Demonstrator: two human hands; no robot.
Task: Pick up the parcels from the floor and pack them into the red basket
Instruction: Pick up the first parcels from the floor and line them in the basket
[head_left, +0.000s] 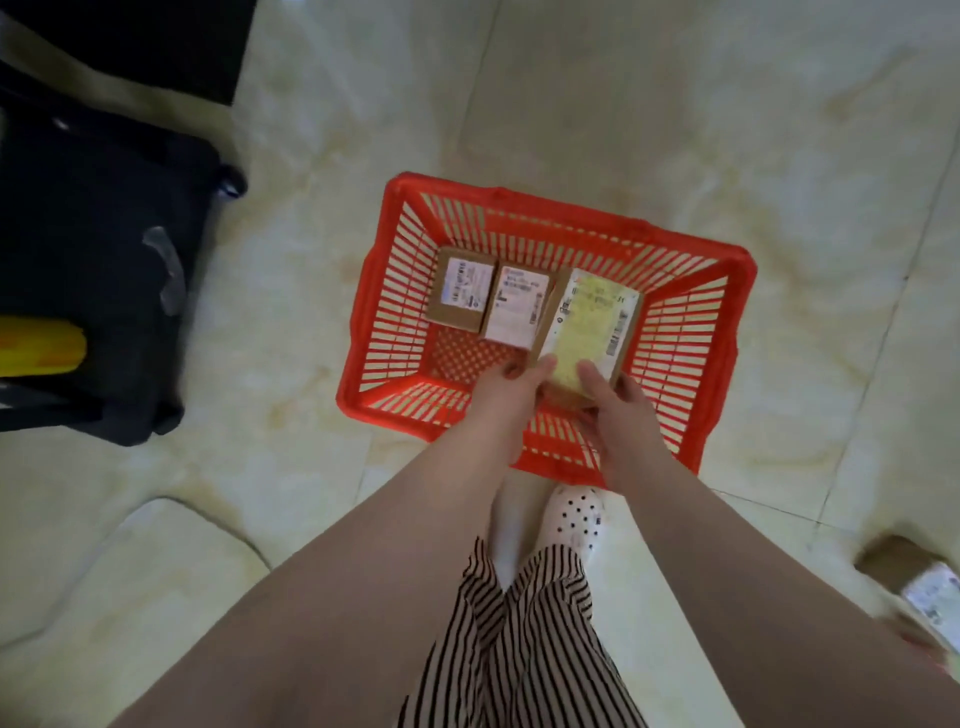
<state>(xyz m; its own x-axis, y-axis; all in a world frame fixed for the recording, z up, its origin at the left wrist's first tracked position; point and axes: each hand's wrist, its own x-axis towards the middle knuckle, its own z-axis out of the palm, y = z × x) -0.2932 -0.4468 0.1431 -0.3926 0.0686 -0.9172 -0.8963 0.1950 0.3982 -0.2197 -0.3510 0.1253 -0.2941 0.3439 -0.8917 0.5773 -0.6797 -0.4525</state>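
Observation:
A red basket (566, 218) with slatted walls stands on the pale tiled floor in front of me. Inside it, at the far left, lie two small cardboard parcels (460, 296) (517, 306) with white labels, side by side. A larger cardboard parcel with a yellowish label (589, 322) sits inside the basket on the right. My left hand (506, 395) and my right hand (615, 410) both grip its near end, thumbs on top. One more parcel (919, 587) lies on the floor at the lower right, blurred.
A dark suitcase (98, 270) with a wheel stands at the left, a yellow object (39, 348) against it. My foot in a white dotted shoe (574, 514) is just behind the basket, with striped trousers below. A pale cushion-like shape (130, 566) lies lower left.

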